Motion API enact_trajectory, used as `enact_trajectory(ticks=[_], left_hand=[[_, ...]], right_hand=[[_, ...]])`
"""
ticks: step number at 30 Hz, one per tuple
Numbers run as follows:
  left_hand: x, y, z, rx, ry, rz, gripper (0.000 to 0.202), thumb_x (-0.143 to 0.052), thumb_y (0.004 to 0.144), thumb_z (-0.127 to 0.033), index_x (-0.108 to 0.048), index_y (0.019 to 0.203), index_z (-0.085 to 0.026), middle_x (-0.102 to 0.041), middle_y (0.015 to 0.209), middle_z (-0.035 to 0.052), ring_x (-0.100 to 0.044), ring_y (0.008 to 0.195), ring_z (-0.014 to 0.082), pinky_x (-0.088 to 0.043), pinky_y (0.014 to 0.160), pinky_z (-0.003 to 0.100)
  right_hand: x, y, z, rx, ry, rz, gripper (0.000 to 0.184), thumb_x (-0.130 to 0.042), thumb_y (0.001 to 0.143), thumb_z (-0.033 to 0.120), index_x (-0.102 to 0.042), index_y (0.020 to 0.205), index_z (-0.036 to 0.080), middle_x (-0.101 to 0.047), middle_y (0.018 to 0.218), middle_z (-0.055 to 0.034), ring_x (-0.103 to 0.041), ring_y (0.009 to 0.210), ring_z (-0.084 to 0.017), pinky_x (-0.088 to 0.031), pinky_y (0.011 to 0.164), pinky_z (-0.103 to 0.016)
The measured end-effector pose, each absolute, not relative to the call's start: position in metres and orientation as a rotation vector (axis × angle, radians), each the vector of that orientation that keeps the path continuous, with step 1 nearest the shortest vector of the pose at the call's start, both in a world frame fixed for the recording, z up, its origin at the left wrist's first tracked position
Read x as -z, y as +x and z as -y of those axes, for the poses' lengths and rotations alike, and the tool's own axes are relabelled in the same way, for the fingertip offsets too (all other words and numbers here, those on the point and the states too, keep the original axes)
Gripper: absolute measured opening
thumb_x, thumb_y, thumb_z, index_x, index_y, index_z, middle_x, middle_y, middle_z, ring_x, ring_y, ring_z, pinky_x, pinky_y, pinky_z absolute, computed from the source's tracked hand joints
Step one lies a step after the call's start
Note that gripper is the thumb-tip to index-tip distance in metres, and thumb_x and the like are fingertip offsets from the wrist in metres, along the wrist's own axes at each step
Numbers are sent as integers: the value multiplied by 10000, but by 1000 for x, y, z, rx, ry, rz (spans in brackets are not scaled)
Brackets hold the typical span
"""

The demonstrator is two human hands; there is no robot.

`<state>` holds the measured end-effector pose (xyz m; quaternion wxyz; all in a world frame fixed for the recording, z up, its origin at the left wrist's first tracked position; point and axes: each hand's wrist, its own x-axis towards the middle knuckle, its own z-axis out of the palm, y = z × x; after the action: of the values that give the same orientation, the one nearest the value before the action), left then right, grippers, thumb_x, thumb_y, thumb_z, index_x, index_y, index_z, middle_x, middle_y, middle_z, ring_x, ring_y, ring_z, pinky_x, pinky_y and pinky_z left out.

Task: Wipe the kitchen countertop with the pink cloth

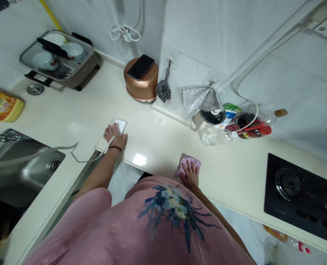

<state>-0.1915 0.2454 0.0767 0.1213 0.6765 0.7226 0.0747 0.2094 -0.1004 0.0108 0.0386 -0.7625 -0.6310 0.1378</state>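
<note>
Wiping the tabletop [155, 141] seems underway, the remainder unclear, with the right hand [190, 175] spread flat on the pink cloth [184, 159] beneath it and the left hand [115, 137] over a white object [121, 126], grip uncertain.

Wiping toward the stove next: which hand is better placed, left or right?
Probably the right hand: it rests on the pink cloth, nearer the stove. The left hand is farther off, on a white object.
</note>
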Motion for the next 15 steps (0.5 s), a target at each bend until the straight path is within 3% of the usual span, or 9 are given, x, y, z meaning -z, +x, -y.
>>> enact_trajectory(ticks=[3,6,8,10,12,15], left_hand=[[-71,-154,-214,-423,2080,-1901,759,-578,1014,-441,-334,1639,-84,-280,1730,242,-162,1619,400,-190,1290,620],[-60,-93,-170,-512,2217,-1449,559,-497,1057,-410,-509,1540,-129,-438,1666,191,-266,1617,326,-221,1329,549],[-50,-51,-142,-512,2276,-1111,520,-492,1059,-403,-562,1506,-148,-476,1649,171,-290,1619,306,-275,1328,517],[-40,-16,-122,-509,2288,-885,521,-479,1060,-382,-571,1509,-137,-464,1664,172,-284,1629,303,-312,1320,509],[-31,5,-111,-500,2299,-787,536,-438,1066,-344,-555,1533,-111,-439,1683,183,-270,1638,299,-316,1321,517],[-21,15,-108,-402,2394,-750,568,-443,1055,-319,-521,1578,-111,-404,1713,176,-224,1657,305,-239,1343,562]], right_hand=[[-12,194,71,-436,-2444,1611,676,-457,1008,416,-411,1664,264,-284,1789,-119,-67,1682,-366,-77,1301,-706],[-16,173,26,-552,-2426,1359,765,-542,956,481,-395,1671,253,-222,1805,-134,-6,1679,-408,-35,1273,-767],[-21,160,-1,-717,-2284,1310,792,-627,893,514,-470,1629,269,-266,1793,-126,-23,1677,-424,-45,1266,-782],[-25,150,-17,-876,-2071,1231,723,-654,863,528,-581,1538,279,-418,1725,-119,-172,1660,-402,-124,1288,-741],[-28,147,-20,-945,-1876,1049,641,-640,863,547,-654,1443,276,-586,1595,-113,-414,1562,-347,-276,1289,-652],[-33,162,-4,-840,-1800,693,678,-689,809,596,-668,1378,229,-693,1439,-128,-623,1349,-291,-454,1213,-555]])
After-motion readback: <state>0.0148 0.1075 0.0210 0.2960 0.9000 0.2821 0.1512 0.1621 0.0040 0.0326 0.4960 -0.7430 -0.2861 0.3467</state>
